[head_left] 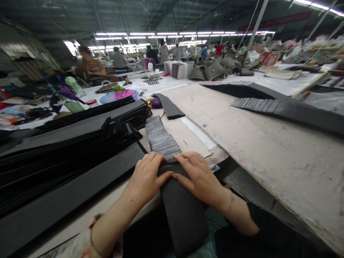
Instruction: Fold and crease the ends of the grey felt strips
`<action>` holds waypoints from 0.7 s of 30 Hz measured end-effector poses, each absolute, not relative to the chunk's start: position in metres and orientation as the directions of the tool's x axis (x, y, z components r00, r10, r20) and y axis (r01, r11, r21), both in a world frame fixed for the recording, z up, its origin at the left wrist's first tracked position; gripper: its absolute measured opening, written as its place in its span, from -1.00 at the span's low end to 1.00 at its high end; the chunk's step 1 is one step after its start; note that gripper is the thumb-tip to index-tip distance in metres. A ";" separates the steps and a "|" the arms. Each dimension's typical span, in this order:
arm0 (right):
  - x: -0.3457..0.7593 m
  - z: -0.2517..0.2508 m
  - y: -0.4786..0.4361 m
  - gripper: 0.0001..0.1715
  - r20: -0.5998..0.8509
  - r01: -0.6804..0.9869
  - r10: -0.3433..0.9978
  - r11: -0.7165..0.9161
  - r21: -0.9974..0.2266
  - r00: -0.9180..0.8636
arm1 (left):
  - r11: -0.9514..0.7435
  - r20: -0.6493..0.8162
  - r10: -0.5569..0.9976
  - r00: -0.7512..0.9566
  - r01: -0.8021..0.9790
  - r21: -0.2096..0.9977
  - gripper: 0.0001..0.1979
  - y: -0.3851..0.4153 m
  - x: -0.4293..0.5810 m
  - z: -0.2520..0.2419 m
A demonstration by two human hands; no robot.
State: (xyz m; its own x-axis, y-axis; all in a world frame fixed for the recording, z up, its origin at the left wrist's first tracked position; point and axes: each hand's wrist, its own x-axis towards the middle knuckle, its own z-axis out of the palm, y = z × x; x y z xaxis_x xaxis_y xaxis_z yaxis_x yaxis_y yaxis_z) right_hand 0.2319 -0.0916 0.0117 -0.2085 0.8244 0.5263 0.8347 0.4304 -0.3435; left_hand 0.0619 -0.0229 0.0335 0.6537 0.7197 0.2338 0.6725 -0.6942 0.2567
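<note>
several fingers (pixel 183 166) grip a strip (pixel 185 215) overhanging the table (pixel 83 218).

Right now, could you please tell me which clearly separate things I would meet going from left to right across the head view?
Tilted pale green bottle, round red lid, crumpled bright pink bundle, held flat dark grey strip, nearer long dark strip with a ribbed grey end.

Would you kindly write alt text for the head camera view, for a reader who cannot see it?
A person's left hand and right hand hold a dark strip, a ridged grey section just beyond them. Stacked dark strips lie to the left, with people in the background.
</note>
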 end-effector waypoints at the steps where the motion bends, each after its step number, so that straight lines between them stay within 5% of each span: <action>1: 0.234 0.015 -0.089 -0.52 0.493 0.826 0.840 0.433 -0.360 -0.225 | -0.690 0.236 0.724 0.648 0.674 0.263 -0.78 -0.023 0.062 0.033; 14: 0.243 0.037 -0.068 -0.62 0.296 0.743 0.831 0.555 -0.376 -0.471 | -0.672 0.262 0.737 0.623 0.629 0.391 -0.83 -0.024 0.061 0.027; 21: 0.244 0.032 -0.068 -0.68 0.314 0.738 0.794 0.603 -0.302 -0.521 | -0.711 0.266 0.702 0.661 0.627 0.318 -0.83 -0.028 0.059 0.027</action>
